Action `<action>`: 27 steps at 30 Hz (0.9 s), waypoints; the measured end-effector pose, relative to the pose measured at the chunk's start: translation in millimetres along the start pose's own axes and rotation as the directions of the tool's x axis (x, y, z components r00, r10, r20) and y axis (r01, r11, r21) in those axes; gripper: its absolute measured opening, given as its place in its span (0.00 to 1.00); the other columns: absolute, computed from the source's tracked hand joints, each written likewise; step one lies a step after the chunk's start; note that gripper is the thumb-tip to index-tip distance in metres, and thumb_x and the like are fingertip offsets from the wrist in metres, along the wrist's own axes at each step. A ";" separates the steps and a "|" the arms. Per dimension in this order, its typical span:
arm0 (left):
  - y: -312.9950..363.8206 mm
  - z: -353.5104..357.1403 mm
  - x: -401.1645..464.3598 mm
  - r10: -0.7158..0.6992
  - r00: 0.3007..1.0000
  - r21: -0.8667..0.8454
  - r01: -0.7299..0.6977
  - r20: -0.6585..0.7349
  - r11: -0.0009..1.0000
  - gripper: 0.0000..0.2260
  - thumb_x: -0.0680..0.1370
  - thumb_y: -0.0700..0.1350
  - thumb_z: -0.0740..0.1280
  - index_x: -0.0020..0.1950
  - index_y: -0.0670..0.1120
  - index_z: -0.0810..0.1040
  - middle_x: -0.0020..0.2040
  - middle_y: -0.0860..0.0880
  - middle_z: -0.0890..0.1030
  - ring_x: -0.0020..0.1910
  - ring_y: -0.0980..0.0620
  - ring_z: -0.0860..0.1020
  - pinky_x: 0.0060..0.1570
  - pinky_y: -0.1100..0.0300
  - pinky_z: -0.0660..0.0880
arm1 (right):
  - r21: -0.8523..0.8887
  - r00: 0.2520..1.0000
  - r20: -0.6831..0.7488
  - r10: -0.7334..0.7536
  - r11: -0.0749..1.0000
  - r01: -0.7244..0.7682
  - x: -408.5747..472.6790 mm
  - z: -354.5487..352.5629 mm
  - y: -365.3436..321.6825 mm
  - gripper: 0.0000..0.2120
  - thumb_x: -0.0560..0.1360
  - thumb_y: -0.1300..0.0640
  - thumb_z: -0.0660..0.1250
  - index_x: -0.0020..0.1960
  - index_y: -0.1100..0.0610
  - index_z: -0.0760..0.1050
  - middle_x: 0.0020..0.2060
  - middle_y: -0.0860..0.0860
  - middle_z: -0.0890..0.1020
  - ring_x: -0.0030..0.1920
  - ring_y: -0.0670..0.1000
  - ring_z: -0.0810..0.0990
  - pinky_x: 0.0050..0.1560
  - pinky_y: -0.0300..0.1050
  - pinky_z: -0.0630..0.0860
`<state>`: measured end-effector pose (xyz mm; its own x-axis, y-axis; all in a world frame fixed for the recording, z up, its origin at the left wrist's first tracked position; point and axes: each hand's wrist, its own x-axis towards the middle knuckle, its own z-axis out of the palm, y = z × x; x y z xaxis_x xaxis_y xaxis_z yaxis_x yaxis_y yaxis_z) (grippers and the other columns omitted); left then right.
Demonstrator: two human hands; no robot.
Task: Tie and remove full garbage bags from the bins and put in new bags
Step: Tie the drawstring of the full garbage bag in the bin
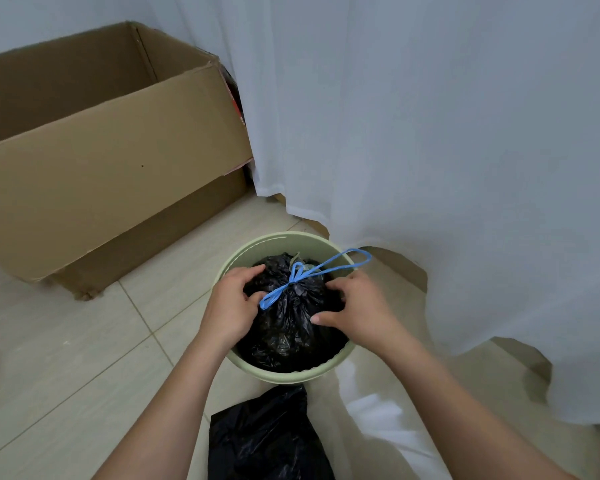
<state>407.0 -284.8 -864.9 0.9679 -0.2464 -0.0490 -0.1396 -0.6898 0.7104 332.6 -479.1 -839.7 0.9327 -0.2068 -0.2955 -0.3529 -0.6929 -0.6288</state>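
A pale green round bin [238, 251] stands on the tiled floor. Inside it sits a full black garbage bag [284, 327], its neck tied with a blue drawstring [312, 271] whose loop lies over the bin's far right rim. My left hand [231, 306] curls its fingers round the bag's left side. My right hand [352, 306] curls round the bag's right side, thumb pointing left across the plastic. A flat, folded black bag [267, 441] lies on the floor just in front of the bin.
A large open cardboard box [101, 174] stands at the left, close behind the bin. A white curtain [430, 133] hangs at the right and pools on the floor beside the bin. Beige floor tiles [66, 358] stretch to the left front.
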 end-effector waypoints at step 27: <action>15.9 -14.5 7.9 -0.406 0.914 -0.751 0.284 0.023 0.596 0.04 0.73 0.35 0.71 0.40 0.42 0.82 0.53 0.52 0.82 0.50 0.52 0.80 0.51 0.59 0.73 | 0.669 0.987 -0.149 0.062 0.741 0.054 0.7 -17.4 3.4 0.04 0.75 0.64 0.70 0.48 0.65 0.79 0.41 0.55 0.80 0.41 0.49 0.76 0.46 0.40 0.73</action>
<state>415.5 -287.9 -843.8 0.9362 0.0392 -0.3494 0.3483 0.0307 0.9369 333.4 -493.7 -829.5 0.9097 -0.3502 -0.2234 -0.2608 -0.0630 -0.9633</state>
